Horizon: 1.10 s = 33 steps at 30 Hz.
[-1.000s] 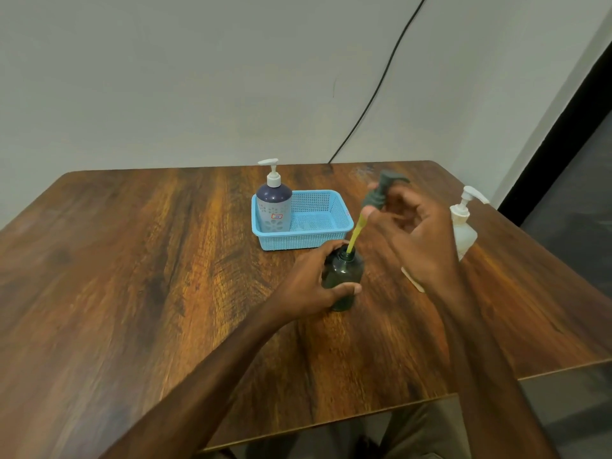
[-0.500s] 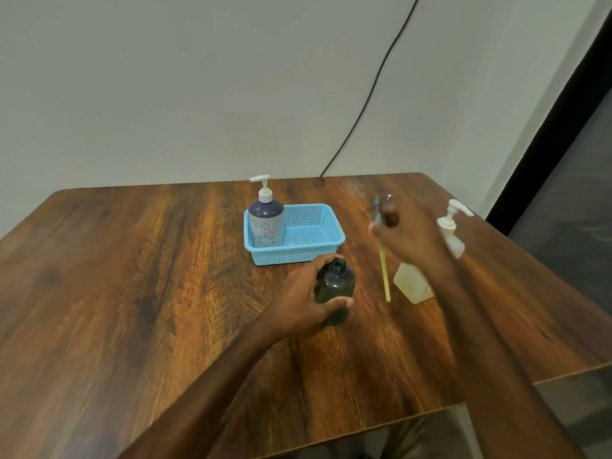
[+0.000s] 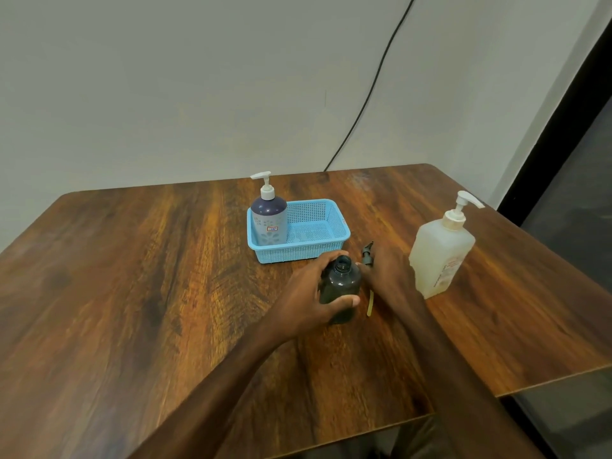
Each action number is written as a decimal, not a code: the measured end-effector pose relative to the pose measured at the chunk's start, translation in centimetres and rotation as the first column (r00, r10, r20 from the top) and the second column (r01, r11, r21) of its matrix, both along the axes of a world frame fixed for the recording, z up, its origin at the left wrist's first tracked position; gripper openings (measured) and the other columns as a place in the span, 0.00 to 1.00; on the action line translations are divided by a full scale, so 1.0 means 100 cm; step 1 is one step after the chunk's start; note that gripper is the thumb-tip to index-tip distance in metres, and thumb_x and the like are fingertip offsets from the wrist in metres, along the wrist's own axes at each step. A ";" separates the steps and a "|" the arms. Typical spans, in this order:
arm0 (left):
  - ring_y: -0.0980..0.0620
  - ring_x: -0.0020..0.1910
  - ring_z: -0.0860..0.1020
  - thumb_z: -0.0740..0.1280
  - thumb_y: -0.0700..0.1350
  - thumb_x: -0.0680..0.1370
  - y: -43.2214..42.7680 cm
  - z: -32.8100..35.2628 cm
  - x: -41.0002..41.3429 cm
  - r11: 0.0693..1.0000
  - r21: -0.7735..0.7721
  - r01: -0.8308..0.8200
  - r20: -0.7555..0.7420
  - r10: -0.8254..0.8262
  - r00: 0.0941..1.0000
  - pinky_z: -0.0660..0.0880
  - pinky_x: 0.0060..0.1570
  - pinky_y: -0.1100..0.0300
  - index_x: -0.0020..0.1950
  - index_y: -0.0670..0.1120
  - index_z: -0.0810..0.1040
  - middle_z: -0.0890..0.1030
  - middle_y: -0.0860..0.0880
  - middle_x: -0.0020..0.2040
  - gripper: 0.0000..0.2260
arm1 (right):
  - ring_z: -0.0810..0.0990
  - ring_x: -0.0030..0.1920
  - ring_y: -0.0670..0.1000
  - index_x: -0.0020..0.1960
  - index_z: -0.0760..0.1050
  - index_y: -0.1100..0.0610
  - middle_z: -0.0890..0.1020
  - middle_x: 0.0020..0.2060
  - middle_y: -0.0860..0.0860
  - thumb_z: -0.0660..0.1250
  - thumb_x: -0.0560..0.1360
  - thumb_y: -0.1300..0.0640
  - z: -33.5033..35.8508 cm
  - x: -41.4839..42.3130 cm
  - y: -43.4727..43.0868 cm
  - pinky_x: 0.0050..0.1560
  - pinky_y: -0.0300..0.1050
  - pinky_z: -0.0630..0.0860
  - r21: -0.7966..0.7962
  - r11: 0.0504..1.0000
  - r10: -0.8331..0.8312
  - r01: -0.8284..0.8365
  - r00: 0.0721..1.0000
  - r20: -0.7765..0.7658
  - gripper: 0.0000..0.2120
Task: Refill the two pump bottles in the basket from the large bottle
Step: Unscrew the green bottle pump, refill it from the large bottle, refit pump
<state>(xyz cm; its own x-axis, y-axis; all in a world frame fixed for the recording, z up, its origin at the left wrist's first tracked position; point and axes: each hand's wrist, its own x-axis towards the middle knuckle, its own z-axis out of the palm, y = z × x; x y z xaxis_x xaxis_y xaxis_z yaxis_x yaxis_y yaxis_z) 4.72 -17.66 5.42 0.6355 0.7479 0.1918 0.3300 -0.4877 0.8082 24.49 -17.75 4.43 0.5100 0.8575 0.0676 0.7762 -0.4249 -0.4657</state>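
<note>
The left hand [image 3: 311, 294] was wrapped round the dark bottle [image 3: 341, 286], thumb across its near side, holding it upright on the table [image 3: 132, 293] just near of the basket. The right hand [image 3: 384, 273] lay low at that bottle's right, over the removed pump head [image 3: 367, 255]. Its fingertips were hidden from me, so I could not tell whether it pinched the pump or only rested on it.

The large bottle [image 3: 440, 256] stood upright at the right, close to the table's edge, with its own pump fitted. The blue basket [image 3: 298, 253] sat far of the hands, and the purple pump bottle [image 3: 269, 220] stood capped in its left end. The dark bottle's mouth was open. The pump's yellowish dip tube [image 3: 370, 303] lay on the wood just right of the dark bottle.

I judged the step in hand to be parking the pump. To do it well I would lay it flat, well out of the pouring path, with the wet tube pointing away from the bottle. I would hold the dark bottle low, leaving the narrow mouth clear, and fill it slowly from the large bottle.
</note>
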 end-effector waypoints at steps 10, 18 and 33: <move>0.68 0.74 0.61 0.76 0.62 0.72 -0.020 0.007 0.011 0.958 0.194 -0.210 0.179 0.176 0.968 0.59 0.71 0.73 0.79 0.55 0.60 0.65 0.59 0.79 0.41 | 0.78 0.45 0.40 0.50 0.82 0.49 0.83 0.46 0.42 0.72 0.74 0.55 0.018 -0.011 -0.088 0.42 0.31 0.69 0.377 0.918 -0.010 0.124 0.956 -0.292 0.05; 0.62 0.65 0.74 0.73 0.44 0.78 -0.037 0.049 0.059 0.856 0.377 -0.353 0.489 0.140 0.861 0.72 0.65 0.65 0.62 0.48 0.77 0.78 0.57 0.65 0.14 | 0.77 0.49 0.48 0.60 0.70 0.52 0.76 0.54 0.49 0.79 0.64 0.46 0.017 0.036 -0.102 0.47 0.46 0.80 0.578 0.660 -0.288 0.480 0.872 -0.395 0.30; 0.54 0.60 0.76 0.64 0.50 0.84 0.004 0.066 0.156 0.970 0.184 0.159 0.014 -0.165 0.986 0.74 0.53 0.67 0.70 0.44 0.74 0.79 0.46 0.66 0.16 | 0.80 0.51 0.45 0.62 0.74 0.51 0.82 0.54 0.46 0.82 0.60 0.45 0.014 0.061 -0.089 0.47 0.44 0.80 0.491 0.826 -0.056 0.277 0.907 -0.418 0.34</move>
<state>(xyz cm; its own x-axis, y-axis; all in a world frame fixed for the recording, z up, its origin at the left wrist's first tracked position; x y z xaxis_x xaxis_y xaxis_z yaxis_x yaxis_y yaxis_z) 20.34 -17.29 12.07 0.7373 0.5866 0.3350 0.2122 -0.6720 0.7095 30.57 -26.69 5.80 0.7215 0.6420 0.2592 0.4377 -0.1329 -0.8893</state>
